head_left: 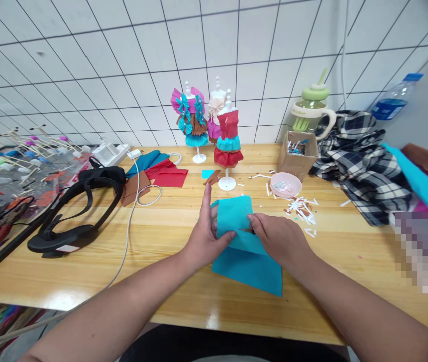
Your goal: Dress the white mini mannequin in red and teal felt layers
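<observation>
A teal sheet of crepe paper (247, 261) lies on the wooden table (183, 296) in front of me, its far end lifted. My left hand (203, 236) pinches the sheet's left edge, index finger pointing up. My right hand (277, 239) is closed on the sheet's middle, with something small and dark at its fingertips that I cannot make out. Beyond the sheet stand three small mannequins: one in pink and teal (189, 120), one in white and magenta (216, 113), one in red and teal (229, 141).
Red, brown and teal paper pieces (163, 173) lie at the back left beside a black headset (81, 211) and white cable. A tray of sticks and tools (13, 176) sits far left. A pink bowl (285, 184), cardboard box (297, 153), paper scraps, plaid cloth (360, 161) and green jug (312, 113) stand right.
</observation>
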Demonstrator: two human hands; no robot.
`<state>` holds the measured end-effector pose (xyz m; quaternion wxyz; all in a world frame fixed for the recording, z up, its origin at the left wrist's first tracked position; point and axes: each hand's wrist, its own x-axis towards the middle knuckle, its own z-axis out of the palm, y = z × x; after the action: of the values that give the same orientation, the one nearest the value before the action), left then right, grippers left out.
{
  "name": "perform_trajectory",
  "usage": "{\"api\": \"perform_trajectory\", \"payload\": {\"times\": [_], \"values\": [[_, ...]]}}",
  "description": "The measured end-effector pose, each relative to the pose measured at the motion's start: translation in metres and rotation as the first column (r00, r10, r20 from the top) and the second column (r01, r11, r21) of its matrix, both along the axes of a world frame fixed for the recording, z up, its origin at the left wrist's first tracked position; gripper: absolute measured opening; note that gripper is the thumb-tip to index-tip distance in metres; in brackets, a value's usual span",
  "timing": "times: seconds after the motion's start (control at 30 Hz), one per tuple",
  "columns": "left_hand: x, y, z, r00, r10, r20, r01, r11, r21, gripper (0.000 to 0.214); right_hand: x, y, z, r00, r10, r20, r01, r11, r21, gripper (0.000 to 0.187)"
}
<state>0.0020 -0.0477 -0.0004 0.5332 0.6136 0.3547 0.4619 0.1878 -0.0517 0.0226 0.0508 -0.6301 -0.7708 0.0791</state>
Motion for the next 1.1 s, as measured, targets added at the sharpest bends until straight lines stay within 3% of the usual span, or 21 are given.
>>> {"api": "perform_trajectory", "payload": {"times": [1.1], "values": [[0.0005, -0.0024, 0.0048, 0.997, -0.008, -0.072, 0.009, 1.000, 0.007, 0.114, -0.0019, -0.0008, 0.0027, 0.998, 0.037, -0.048, -0.039, 0.998, -0.042, 0.046]]}}
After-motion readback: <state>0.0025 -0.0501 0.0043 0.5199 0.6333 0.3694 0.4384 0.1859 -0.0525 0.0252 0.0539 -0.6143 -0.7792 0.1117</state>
